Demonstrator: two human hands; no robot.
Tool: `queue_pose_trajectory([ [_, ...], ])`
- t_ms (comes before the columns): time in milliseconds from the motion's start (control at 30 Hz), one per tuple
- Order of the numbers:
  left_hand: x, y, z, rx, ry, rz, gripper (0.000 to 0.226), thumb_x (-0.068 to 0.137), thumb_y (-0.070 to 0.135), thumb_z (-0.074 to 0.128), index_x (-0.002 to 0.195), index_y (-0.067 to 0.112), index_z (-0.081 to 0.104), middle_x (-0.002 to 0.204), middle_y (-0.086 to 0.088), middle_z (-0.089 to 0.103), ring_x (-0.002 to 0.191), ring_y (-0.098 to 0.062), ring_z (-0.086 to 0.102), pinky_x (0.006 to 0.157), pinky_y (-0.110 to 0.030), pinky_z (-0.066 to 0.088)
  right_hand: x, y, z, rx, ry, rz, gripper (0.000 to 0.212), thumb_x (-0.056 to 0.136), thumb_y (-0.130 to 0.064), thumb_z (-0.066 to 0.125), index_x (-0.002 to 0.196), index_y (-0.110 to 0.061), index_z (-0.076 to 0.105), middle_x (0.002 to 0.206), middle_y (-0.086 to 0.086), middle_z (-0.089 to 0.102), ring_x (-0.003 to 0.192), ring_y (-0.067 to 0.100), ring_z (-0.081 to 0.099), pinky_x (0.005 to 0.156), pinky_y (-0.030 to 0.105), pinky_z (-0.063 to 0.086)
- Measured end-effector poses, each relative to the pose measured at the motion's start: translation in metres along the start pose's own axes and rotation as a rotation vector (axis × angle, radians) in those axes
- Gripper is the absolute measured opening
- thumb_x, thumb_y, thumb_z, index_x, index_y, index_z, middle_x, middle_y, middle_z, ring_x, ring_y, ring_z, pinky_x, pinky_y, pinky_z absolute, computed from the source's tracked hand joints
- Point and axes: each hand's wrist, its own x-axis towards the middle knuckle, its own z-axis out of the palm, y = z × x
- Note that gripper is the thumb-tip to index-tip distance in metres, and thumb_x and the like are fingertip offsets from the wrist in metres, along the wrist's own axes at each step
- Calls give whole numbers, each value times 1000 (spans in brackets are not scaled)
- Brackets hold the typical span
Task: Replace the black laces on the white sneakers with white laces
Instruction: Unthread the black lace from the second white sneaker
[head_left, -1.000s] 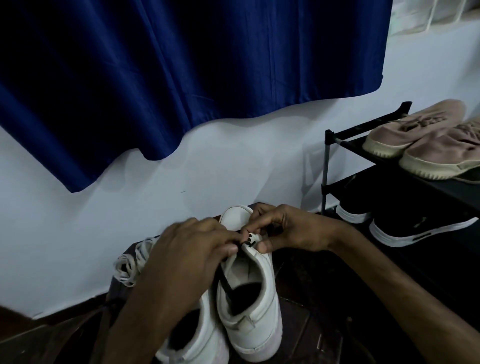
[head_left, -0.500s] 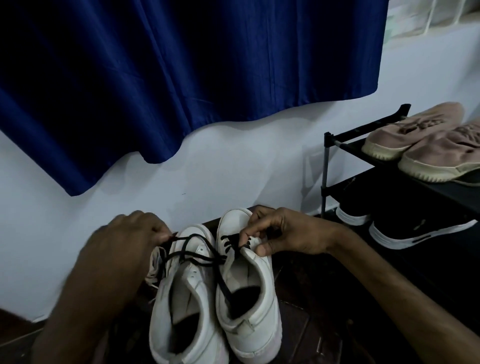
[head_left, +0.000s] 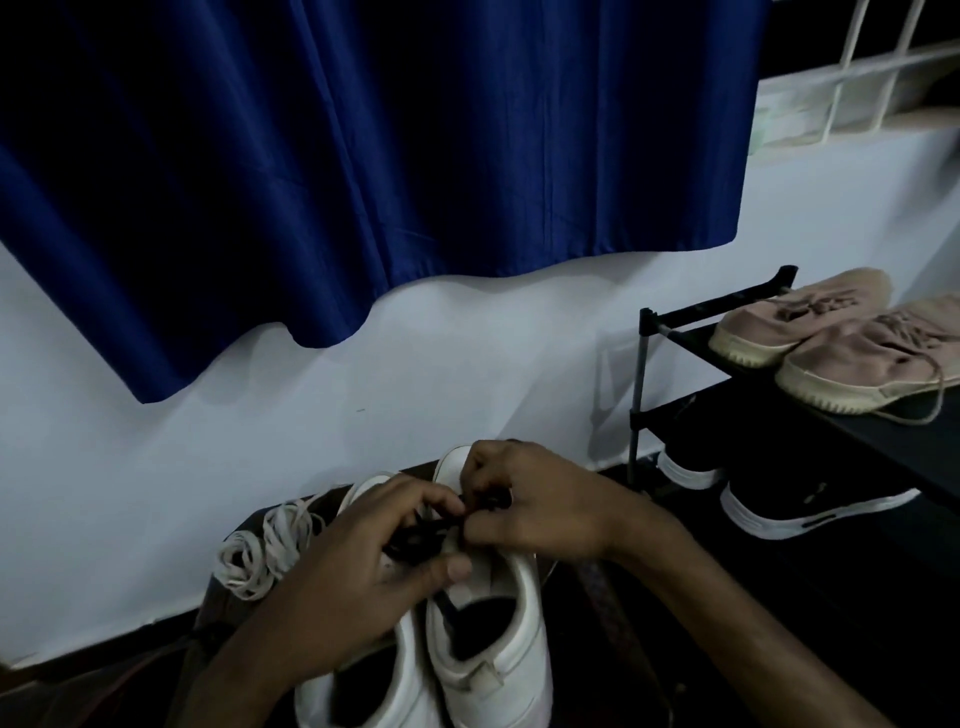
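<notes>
The two sneakers (head_left: 488, 639) are plain white and dark inside. Their lace (head_left: 415, 535) is black. The loose laces (head_left: 260, 551) beside them are white. The curtain (head_left: 363, 156) is deep blue with no pattern. The wall (head_left: 467, 364) is white. The shoe rack (head_left: 644, 364) is black. The top shoes (head_left: 831, 343) are dusty pink with cream soles. The lower shoes (head_left: 810, 499) are black with white soles.

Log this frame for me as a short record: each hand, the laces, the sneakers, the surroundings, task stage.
left hand: fingers curled on the black lace
right hand: pinches the same lace at the front of the right sneaker
left sneaker: alongside, partly under the left hand
white laces: bundled left of the sneakers, untouched
surroundings: blue curtain; shoe rack with pink shoes above black shoes
stage: black lace not yet fully out
</notes>
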Motion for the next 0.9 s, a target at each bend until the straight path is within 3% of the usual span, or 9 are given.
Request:
queue_pose_trajectory([
  [100, 1, 1, 6, -3, 58, -6, 47, 70, 69, 71, 106, 40, 62, 113, 17, 64, 109, -7, 61, 90, -38, 51, -3, 7, 4, 28, 55, -49, 15, 67, -49, 62, 69, -34, 63, 85, -18, 53, 86, 3, 55, 81, 25, 46],
  [233, 5, 3, 11, -56, 53, -23, 45, 76, 53, 75, 110, 32, 57, 108, 13, 65, 106, -8, 62, 89, -41, 50, -13, 25, 2, 438, 51, -73, 4, 82, -15, 72, 79, -13, 71, 92, -2, 60, 94, 14, 59, 84, 25, 45],
  [333, 4, -3, 12, -45, 54, -35, 46, 78, 49, 72, 116, 33, 52, 111, 17, 62, 109, -4, 58, 93, -37, 45, -9, 27, 14, 763, 56, -43, 7, 79, -10, 64, 76, -4, 67, 93, 6, 58, 91, 15, 57, 82, 25, 42],
  [433, 1, -9, 11, -158, 18, -54, 42, 82, 47, 71, 120, 36, 56, 115, 18, 64, 114, -3, 58, 97, -29, 45, -2, 32, 25, 991, 133, 33, 33, 67, -20, 68, 83, 8, 63, 97, 12, 57, 92, 22, 56, 81, 28, 45],
  [500, -2, -13, 10, -292, 17, -58, 34, 86, 37, 70, 118, 31, 62, 110, 13, 68, 108, -6, 63, 91, -21, 48, 1, 33, 26, 978, 161, 52, 34, 70, -24, 70, 81, 8, 64, 98, 12, 57, 94, 24, 54, 85, 34, 43],
  [600, -2, -19, 14, -471, 67, -83, 18, 90, 26, 66, 107, 20, 70, 103, 2, 72, 102, -13, 67, 90, -26, 51, 0, 32, 20, 870, 84, 51, 20, 84, -23, 68, 77, -5, 66, 94, 12, 56, 91, 23, 53, 85, 34, 40],
  [700, 0, -23, 21, -402, 266, -42, 2, 88, 22, 67, 88, 22, 69, 89, 3, 70, 89, -14, 67, 81, -26, 50, -2, 30, 15, 832, 28, 53, 21, 88, -29, 68, 79, -11, 67, 94, 10, 55, 92, 21, 53, 85, 32, 40],
  [800, -4, -22, 19, -543, 468, -74, 9, 90, 26, 60, 83, 22, 64, 83, 2, 71, 75, -11, 64, 73, -22, 48, -4, 26, 15, 865, 12, 53, 31, 81, -43, 75, 78, -14, 64, 89, 7, 52, 88, 19, 49, 82, 28, 40],
  [900, -14, -15, 12, -737, 515, -29, 11, 92, 23, 54, 93, 19, 65, 85, -6, 71, 74, -18, 61, 72, -25, 49, -3, 20, 15, 910, 1, 83, 32, 78, -39, 77, 79, -9, 65, 85, 6, 56, 85, 17, 53, 79, 25, 43],
])
